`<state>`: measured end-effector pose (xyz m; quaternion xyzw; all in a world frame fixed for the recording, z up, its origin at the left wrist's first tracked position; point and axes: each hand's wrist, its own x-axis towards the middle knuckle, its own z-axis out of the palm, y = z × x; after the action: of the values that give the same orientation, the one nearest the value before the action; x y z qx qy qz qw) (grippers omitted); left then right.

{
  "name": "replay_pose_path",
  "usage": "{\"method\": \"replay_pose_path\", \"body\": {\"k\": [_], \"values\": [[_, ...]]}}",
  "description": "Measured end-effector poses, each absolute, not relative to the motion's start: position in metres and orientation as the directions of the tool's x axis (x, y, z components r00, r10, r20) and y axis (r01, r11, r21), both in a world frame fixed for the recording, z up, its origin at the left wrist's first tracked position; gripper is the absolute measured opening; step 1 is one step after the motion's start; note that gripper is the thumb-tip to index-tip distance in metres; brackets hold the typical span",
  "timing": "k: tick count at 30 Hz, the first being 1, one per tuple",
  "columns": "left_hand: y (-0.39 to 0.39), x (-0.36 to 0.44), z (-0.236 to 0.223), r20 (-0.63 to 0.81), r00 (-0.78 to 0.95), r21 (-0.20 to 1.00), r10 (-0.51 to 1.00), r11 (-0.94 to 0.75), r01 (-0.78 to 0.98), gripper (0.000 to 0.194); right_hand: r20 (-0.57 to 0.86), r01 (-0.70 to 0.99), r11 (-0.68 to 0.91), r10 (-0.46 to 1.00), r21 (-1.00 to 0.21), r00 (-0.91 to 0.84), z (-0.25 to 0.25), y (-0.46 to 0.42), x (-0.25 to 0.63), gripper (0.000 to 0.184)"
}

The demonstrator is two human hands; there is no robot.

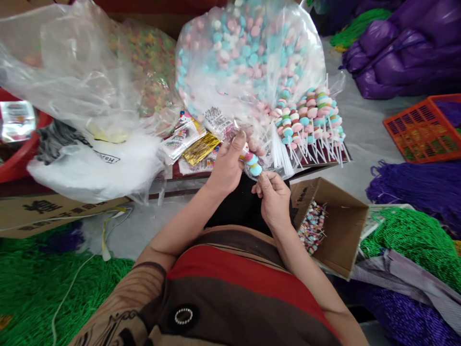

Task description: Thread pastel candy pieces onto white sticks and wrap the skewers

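Note:
Over my lap, a candy skewer (253, 165) with blue, pink and yellow pieces sits inside or against a clear printed wrapper. My left hand (228, 161) is closed around the wrapper and the skewer's upper part, thumb on top. At the skewer's lower end my right hand (274, 196) pinches with thumb and fingertips; the stick there is mostly hidden by the fingers. To the right on the table lies a pile of finished candy skewers (311, 117) with white sticks pointing toward me. Loose white sticks (281, 156) are beside them.
Behind stands a big clear bag of pastel candies (248, 43), beside a bag of gummies (153, 72). Printed wrappers (183, 137) and gold ties (201, 148) lie left of my hands. A cardboard box (340, 226) with wrapped skewers stands below right; an orange crate (425, 129) is farther right.

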<state>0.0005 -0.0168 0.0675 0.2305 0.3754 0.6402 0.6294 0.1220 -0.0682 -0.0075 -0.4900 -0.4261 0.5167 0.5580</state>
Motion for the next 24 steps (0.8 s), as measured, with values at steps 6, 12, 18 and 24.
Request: {"method": "replay_pose_path", "body": {"k": [6, 12, 18, 24], "values": [[-0.013, -0.01, 0.064, -0.152, -0.119, 0.733, 0.981, 0.031, -0.68, 0.029, 0.023, -0.039, 0.024, 1.0, -0.999, 0.013, 0.0, -0.069, 0.129, 0.022], [-0.016, -0.006, 0.05, -0.148, -0.038, 0.799, 0.988, 0.097, -0.594, 0.032, 0.036, 0.024, 0.035, 0.998, -0.999, 0.048, 0.004, -0.072, 0.129, 0.024], [-0.018, -0.02, 0.045, 0.02, 0.223, 0.827, 0.975, 0.109, -0.551, 0.072, -0.117, -0.219, -0.136, 0.988, -0.966, -0.098, -0.004, -0.071, 0.132, 0.04], [0.0, -0.046, 0.074, 0.039, -0.156, 0.793, 0.987, -0.126, -0.595, 0.039, -0.02, -0.075, -0.016, 0.999, -0.997, 0.049, -0.007, -0.067, 0.14, 0.031]]}}
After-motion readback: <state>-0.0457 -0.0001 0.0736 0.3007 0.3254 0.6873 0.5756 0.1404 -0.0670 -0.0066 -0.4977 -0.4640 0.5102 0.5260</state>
